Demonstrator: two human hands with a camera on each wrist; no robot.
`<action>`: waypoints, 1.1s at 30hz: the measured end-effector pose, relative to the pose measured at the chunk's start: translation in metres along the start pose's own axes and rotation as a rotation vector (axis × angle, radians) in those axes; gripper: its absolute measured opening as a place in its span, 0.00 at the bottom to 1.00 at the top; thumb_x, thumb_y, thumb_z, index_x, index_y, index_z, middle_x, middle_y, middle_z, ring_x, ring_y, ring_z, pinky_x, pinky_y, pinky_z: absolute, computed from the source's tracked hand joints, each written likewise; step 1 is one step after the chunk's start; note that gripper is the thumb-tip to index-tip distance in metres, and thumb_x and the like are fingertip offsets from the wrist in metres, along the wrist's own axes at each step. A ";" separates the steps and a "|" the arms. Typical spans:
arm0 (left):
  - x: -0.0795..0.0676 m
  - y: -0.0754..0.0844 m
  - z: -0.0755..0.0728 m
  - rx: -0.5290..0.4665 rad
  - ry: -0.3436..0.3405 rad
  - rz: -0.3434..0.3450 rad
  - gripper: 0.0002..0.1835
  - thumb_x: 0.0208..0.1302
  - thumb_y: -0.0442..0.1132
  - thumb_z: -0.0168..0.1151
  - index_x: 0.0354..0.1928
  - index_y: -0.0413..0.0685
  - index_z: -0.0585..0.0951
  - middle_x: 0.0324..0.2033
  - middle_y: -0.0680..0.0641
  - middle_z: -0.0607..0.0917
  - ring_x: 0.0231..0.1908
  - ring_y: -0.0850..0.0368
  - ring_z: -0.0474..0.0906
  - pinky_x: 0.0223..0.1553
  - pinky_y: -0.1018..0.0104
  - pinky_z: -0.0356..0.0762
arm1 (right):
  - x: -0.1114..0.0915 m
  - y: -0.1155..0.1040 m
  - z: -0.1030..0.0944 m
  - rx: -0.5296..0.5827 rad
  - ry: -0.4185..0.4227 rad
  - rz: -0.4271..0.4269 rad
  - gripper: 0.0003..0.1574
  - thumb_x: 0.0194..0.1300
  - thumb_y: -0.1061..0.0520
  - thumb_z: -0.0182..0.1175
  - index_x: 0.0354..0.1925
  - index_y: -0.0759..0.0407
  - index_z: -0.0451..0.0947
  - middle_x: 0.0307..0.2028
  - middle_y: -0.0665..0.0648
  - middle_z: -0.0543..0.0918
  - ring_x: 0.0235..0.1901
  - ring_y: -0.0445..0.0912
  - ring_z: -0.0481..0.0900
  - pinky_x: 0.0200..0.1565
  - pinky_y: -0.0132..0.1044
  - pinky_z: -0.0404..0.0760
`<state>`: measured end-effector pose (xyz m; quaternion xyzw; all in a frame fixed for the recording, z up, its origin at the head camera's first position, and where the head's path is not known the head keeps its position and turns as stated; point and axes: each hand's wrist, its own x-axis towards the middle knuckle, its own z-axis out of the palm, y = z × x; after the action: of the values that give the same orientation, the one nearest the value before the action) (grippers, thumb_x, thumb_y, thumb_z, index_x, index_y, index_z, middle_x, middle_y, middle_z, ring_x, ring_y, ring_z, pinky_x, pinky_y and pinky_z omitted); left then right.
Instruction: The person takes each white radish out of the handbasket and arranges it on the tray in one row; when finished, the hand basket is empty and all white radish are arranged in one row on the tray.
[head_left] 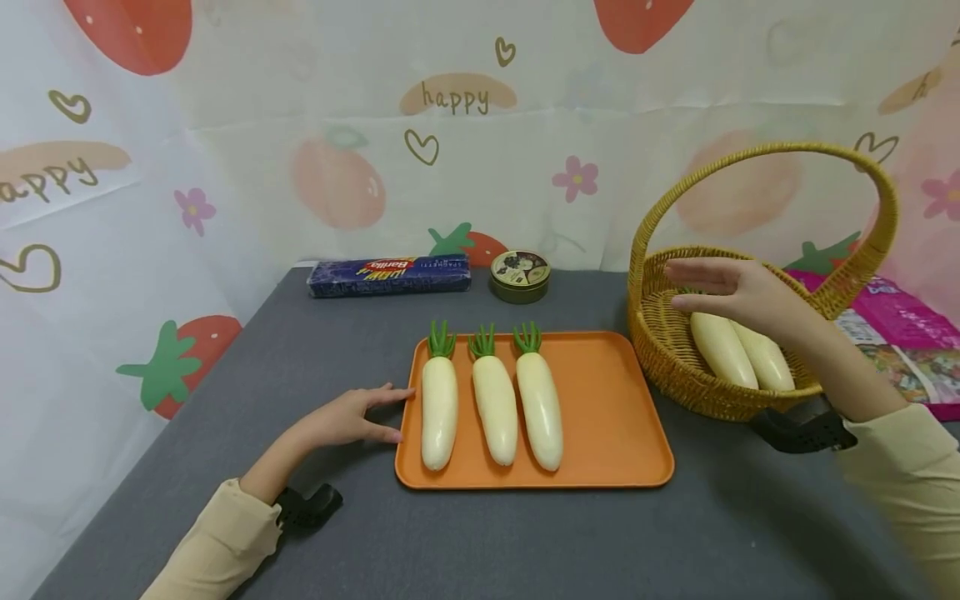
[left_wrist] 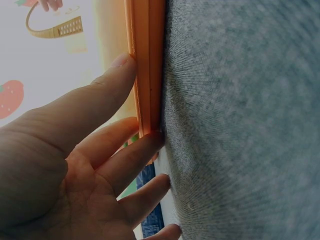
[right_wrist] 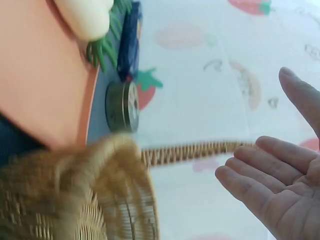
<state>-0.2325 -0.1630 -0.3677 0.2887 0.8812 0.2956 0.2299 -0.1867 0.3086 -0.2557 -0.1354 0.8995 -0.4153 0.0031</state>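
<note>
Three white radishes with green tops, a left one (head_left: 439, 412), a middle one (head_left: 495, 410) and a right one (head_left: 539, 410), lie side by side on an orange tray (head_left: 607, 408). My left hand (head_left: 341, 419) is at the tray's left edge; in the left wrist view its thumb and fingers touch the tray's rim (left_wrist: 147, 70), fingers spread. My right hand (head_left: 750, 293) hovers over a wicker basket (head_left: 667, 354), fingers extended and holding nothing. Inside the basket, beneath that hand, are two white radishes (head_left: 722, 350), their tops partly hidden. In the right wrist view the basket (right_wrist: 125, 195) is blurred.
Behind the tray lie a blue spaghetti pack (head_left: 390, 277) and a round green tin (head_left: 520, 277). A pink and magenta bag (head_left: 907, 325) sits behind the basket at right. The basket's tall handle (head_left: 780, 148) arches above the right hand. A printed curtain (head_left: 465, 183) closes off the back.
</note>
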 end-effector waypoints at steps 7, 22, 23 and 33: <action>-0.001 0.000 0.000 0.003 -0.003 -0.008 0.37 0.57 0.48 0.61 0.65 0.42 0.61 0.62 0.28 0.53 0.61 0.33 0.47 0.54 0.39 0.51 | 0.006 0.020 -0.020 -0.018 0.066 0.080 0.36 0.63 0.48 0.56 0.65 0.58 0.58 0.59 0.61 0.66 0.56 0.45 0.66 0.49 0.36 0.68; 0.001 0.000 0.001 0.011 0.003 -0.004 0.37 0.56 0.48 0.62 0.65 0.42 0.62 0.62 0.29 0.54 0.61 0.34 0.48 0.54 0.39 0.50 | 0.030 0.049 -0.031 -0.052 0.132 0.093 0.41 0.61 0.45 0.57 0.66 0.59 0.56 0.62 0.65 0.61 0.59 0.58 0.59 0.52 0.55 0.60; 0.000 0.000 0.001 0.013 0.004 -0.005 0.37 0.56 0.48 0.62 0.65 0.42 0.62 0.62 0.29 0.54 0.61 0.34 0.48 0.54 0.39 0.50 | 0.031 0.049 -0.031 -0.054 0.128 0.092 0.42 0.61 0.45 0.57 0.66 0.59 0.55 0.62 0.65 0.60 0.59 0.59 0.58 0.52 0.56 0.60; 0.000 0.000 0.000 0.017 0.007 -0.003 0.37 0.57 0.48 0.62 0.65 0.42 0.62 0.62 0.28 0.54 0.61 0.33 0.48 0.54 0.38 0.50 | 0.040 0.060 -0.034 -0.057 0.056 0.097 0.43 0.61 0.47 0.57 0.67 0.60 0.52 0.64 0.67 0.55 0.60 0.61 0.54 0.52 0.59 0.59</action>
<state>-0.2324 -0.1633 -0.3674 0.2886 0.8848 0.2886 0.2249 -0.2441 0.3611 -0.2742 -0.0801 0.9162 -0.3925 -0.0060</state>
